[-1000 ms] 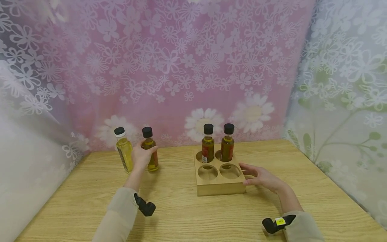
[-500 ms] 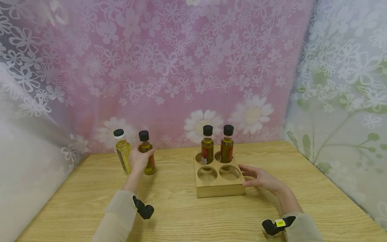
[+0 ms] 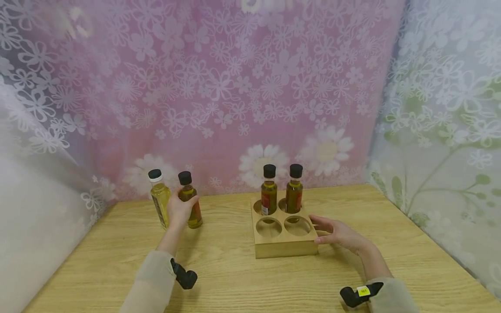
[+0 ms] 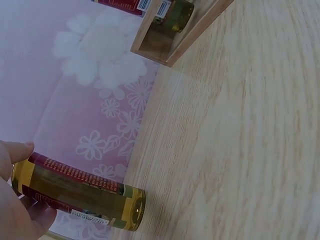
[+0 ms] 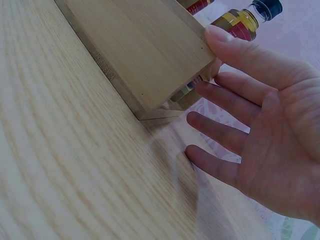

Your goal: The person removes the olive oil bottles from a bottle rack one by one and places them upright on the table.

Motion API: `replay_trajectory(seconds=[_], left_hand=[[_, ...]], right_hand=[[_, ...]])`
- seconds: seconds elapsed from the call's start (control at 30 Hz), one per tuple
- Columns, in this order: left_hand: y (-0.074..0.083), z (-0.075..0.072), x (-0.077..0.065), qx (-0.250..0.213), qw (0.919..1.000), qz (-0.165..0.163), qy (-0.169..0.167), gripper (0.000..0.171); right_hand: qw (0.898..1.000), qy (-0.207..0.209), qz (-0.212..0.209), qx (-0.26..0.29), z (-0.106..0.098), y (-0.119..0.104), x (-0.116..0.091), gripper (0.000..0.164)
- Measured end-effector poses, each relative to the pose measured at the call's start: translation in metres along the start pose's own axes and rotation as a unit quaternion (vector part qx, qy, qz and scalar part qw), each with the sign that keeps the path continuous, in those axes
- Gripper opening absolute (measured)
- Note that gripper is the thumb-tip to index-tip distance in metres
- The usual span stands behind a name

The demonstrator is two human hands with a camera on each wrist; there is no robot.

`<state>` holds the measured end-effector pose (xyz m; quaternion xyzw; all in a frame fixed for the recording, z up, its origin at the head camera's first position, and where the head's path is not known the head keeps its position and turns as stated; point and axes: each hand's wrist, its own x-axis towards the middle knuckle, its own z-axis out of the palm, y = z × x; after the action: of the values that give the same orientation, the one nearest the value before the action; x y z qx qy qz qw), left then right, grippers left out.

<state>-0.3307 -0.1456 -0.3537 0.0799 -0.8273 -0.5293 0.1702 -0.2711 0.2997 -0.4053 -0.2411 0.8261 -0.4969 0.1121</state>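
Observation:
In the head view my left hand (image 3: 178,211) grips a dark-capped bottle of olive oil (image 3: 194,216) with a red label, thumb and fingers around its upper body. The left wrist view shows the bottle's lower part (image 4: 85,192) and its base beyond the fingers. Just left of this hand stands a bottle of pale yellow oil (image 3: 159,198) with a black and white cap. My right hand (image 3: 340,234) touches the right side of a wooden bottle rack (image 3: 285,248), its thumb at the front corner. In the right wrist view its fingers (image 5: 220,132) are extended and spread.
The rack's back holes hold two more olive oil bottles, the left one (image 3: 268,195) and the right one (image 3: 294,195). Its two front holes (image 3: 268,227) hold nothing. A floral curtain (image 3: 235,108) hangs behind the wooden table (image 3: 223,278).
My left hand and its bottle have shifted slightly left, closer to the yellow oil bottle. My right hand stays at the rack. The head view has tilted up a little.

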Motion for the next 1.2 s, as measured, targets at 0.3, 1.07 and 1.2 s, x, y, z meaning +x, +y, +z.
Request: replay_trajectory(seconds=[0.3, 1.07, 1.2], left_hand=[[0.001, -0.005, -0.01, 0.0, 0.9996, 0.027, 0.01, 0.058], [0.017, 0.024, -0.035, 0.023, 0.9954, 0.092, -0.007, 0.052], [0.027, 0.036, -0.035, 0.022, 0.9944, 0.096, -0.037, 0.055]], right_hand=[[1.0, -0.001, 0.003, 0.003, 0.001, -0.001, 0.0, 0.076], [1.0, -0.004, 0.004, 0.01, 0.001, -0.001, 0.0, 0.076], [1.0, -0.001, 0.004, 0.009, 0.0, -0.001, 0.0, 0.076]])
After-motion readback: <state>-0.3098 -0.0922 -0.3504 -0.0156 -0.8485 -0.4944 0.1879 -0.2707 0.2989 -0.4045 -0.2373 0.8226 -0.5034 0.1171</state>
